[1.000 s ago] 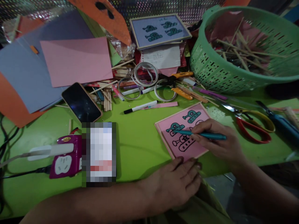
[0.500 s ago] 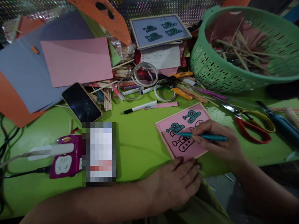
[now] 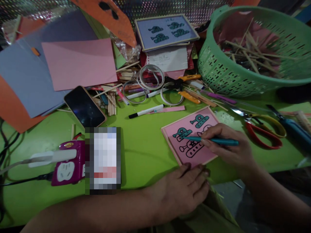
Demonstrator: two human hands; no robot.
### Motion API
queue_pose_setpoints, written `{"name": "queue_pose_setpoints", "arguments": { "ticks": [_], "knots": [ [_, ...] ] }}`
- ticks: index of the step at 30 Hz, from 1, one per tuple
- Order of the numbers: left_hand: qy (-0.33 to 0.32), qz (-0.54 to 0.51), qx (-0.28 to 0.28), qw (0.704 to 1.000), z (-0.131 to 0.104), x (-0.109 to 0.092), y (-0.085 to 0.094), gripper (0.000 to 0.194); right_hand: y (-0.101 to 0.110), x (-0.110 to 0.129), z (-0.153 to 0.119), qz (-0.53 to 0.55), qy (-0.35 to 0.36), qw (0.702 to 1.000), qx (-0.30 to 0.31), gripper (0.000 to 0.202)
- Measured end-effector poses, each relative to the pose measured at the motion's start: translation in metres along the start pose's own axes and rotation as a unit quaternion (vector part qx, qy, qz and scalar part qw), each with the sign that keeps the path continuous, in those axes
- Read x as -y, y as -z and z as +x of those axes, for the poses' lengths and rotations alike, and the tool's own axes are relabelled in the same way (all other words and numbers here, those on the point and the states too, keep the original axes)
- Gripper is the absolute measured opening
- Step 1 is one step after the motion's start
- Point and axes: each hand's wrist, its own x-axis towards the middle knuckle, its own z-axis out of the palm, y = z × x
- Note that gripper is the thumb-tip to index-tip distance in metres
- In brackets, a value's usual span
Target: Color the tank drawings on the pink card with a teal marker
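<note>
Firmly pinched between thumb and forefinger, a slim teal plastic felt-tip pen (image 3: pixel 222 141) lies low in the right hand (image 3: pixel 225 145). Its tip meets, or comes very near, the lower part of the leftmost tank drawing (image 3: pixel 182 132) on a small pink card edged with thin pale wooden sticks (image 3: pixel 207 155). Compared with half a second ago, the pen's back end has shifted slightly to the right, while its tip has hardly moved; this suggests short strokes within that same drawing. Whether any fresh ink has appeared is too small to tell.

The left hand (image 3: pixel 183 189) lies palm down at the card's near edge, its fingers slightly spread and touching it; whether they also grip from beneath is hidden. The card rests on the bright green tabletop (image 3: pixel 141 142). Its farthest tank is filled teal, the leftmost looks only partly filled, and the nearest is mostly black outline; a fourth is partly covered by the right hand.

Just beyond the card lie a white marker with a black cap (image 3: pixel 147 111) and white tape rolls (image 3: pixel 163 77); scissors with red and yellow handles (image 3: pixel 245 117) lie to the right. Farther off stand a green perforated plastic basket (image 3: pixel 216 71) and a stick-framed blue card with four teal tanks (image 3: pixel 167 28).
</note>
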Motion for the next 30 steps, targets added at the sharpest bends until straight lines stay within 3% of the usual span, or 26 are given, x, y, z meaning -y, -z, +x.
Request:
{"name": "queue_pose_setpoints", "arguments": {
  "ticks": [11, 19, 24, 30],
  "knots": [
    [-0.011, -0.006, 0.026, 1.0, -0.0007, -0.0006, -0.001, 0.04, 0.0002, 0.0003, -0.0012, -0.002, -0.004, 0.998, 0.055, 0.007],
    [-0.023, -0.004, 0.06, 0.998, -0.0003, 0.0, 0.0003, 0.041, 0.0002, -0.0007, -0.0007, 0.003, 0.024, 0.998, 0.053, 0.01],
    [-0.019, -0.004, 0.049, 0.999, -0.0015, -0.0011, -0.0025, 0.042, 0.0005, -0.0005, -0.0011, -0.015, -0.004, 0.999, 0.031, 0.01],
    [-0.009, 0.0, 0.03, 1.0, -0.001, -0.001, -0.0012, 0.04, -0.0001, -0.0005, -0.0012, -0.005, 0.01, 0.999, 0.04, 0.009]
  ]
}}
